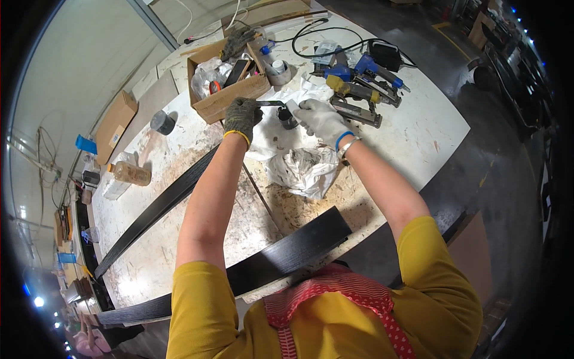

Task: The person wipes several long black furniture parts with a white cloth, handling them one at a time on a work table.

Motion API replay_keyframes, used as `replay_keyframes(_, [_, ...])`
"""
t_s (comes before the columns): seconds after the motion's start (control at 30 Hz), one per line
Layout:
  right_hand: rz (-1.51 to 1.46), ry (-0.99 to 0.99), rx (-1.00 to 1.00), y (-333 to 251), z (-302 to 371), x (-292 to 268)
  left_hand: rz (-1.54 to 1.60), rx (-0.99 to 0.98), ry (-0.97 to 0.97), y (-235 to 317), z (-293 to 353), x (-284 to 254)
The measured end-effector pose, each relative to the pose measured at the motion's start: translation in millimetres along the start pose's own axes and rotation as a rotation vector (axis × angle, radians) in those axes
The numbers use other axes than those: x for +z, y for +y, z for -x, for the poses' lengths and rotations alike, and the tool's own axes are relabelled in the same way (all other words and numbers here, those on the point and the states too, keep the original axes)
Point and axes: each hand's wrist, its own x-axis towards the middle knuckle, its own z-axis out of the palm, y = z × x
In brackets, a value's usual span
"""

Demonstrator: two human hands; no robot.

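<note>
I have the left hand (242, 116) closed round a thin dark tool (270, 103), near the cardboard box (209, 111); right hand (321, 121) pinching a white piece (292, 106) by a black pot (287, 121), right of the box.

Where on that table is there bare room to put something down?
One free patch of the table is bordered by the power tools, the right forearm and the table's right corner. Another lies between the two black strips, left of the left forearm. It's crowded around the cardboard box and power tools; crumpled white cloth lies by the right hand.
</note>
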Motion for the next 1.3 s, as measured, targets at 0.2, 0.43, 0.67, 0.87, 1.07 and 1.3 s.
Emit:
replay_keyframes(0.2, [0.474,0.153,-0.532,22.3,7.2,2.6,-0.345,0.309,-0.073,-27.1,-17.4,-33.3])
replay_keyframes(0.43, [0.123,0.185,-0.302,33.1,2.1,0.8,0.41,-0.244,0.035,-48.8,-8.5,-5.6])
replay_keyframes(0.67, [-0.055,0.099,-0.168,18.5,-3.2,16.2,-0.339,0.375,-0.081,-106.3,-42.7,-44.9])
replay_keyframes(0.87, [0.578,0.276,-0.438,15.6,-6.1,26.7,-0.78,0.507,0.009,-75.2,2.4,-19.9])
replay_keyframes(1.07, [0.47,0.18,-0.249,6.7,-1.1,20.3,0.128,-0.042,0.146,-38.5,51.5,26.4])
replay_keyframes(1.3, [0.448,0.211,-0.335,-4.7,13.6,20.8,-0.075,0.069,0.255,-38.1,52.3,18.2])
